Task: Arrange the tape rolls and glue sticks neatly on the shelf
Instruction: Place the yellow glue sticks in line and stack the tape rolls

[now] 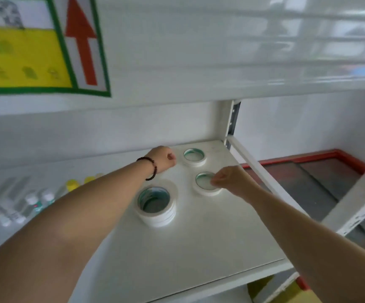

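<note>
Right hand (229,179) pinches rim of tape roll (206,183) lying flat on white shelf (199,248). Left hand (163,158), fingers curled into fist, holds nothing visible; beaded bracelet (151,168) on wrist. Second tape roll (194,157) just beyond fist. Stack of tape rolls (156,203) nearer front. Glue sticks (24,204) blurred at left. Sign with red arrow (81,40) on wall above.

A white wall (166,51) has a green-edged yellow poster (22,55) with a red arrow (81,40). A grey floor (321,182) with a red edge lies to the right.
</note>
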